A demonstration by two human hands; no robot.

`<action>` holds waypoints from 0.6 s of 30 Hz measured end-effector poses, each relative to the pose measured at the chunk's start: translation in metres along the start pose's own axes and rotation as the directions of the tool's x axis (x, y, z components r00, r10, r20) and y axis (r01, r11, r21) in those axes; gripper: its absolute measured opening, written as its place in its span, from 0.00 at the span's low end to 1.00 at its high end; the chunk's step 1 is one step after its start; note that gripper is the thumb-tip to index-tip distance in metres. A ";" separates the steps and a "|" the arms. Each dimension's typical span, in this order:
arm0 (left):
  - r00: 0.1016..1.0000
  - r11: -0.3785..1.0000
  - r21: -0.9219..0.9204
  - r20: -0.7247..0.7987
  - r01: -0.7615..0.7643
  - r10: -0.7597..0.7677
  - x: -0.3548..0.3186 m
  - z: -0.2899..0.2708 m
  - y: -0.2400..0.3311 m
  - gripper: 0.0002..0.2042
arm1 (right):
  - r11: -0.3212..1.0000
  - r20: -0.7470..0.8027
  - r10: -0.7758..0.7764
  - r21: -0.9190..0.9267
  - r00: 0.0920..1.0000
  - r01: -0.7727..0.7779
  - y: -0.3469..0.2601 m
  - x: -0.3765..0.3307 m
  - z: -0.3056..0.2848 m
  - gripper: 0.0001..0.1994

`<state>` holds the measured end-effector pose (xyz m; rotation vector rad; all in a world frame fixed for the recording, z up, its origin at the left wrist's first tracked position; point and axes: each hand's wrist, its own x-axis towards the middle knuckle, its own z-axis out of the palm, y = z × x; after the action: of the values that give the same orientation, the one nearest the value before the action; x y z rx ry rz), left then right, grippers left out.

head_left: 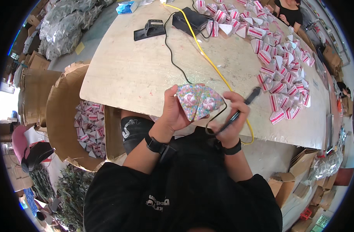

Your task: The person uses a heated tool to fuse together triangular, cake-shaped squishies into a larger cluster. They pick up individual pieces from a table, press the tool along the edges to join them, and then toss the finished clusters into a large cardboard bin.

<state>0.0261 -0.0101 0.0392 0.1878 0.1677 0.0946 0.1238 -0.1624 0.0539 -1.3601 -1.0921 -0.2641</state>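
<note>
A folded paper piece (199,101) with a floral print is held in the left hand (176,112), just above the near edge of the counter (138,69). The grip of that hand is closed on it, the thumb lying on the left flap and the fingers hidden behind. A black pen-shaped tool (239,110) is clasped in the right hand (233,120), whose grip is closed around the shaft, with the tip pointing up and to the right. The right hand's fingers touch the paper piece's right edge. A black cable (173,58) and a yellow cable (208,58) are run across the counter toward the hands. A heap of red-and-white folded boxes (277,58) is spread along the counter's right side. A black box (190,20) and a flat black device (150,29) are set at the far end. More folded pieces are seen in a carton (68,116) on the left, below the counter.
</note>
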 end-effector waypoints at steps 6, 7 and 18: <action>0.956 0.952 0.138 -0.071 -0.272 0.284 0.002 0.001 0.006 0.44 | 1.000 -0.293 -0.013 0.011 0.956 0.017 -0.024 0.010 -0.040 0.40; 0.915 0.917 0.182 -0.133 -0.355 0.380 0.002 -0.001 0.008 0.44 | 0.999 -0.287 -0.007 0.034 0.958 0.017 -0.029 0.014 -0.044 0.43; 0.863 0.858 0.237 -0.118 -0.455 0.491 -0.003 -0.001 0.028 0.44 | 0.917 -0.341 0.394 0.208 0.854 -0.340 -0.061 0.026 -0.036 0.39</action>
<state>0.0208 0.0168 0.0440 0.4235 0.3048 0.5937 0.1109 -0.1988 0.1189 -1.2949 -0.5031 -0.1518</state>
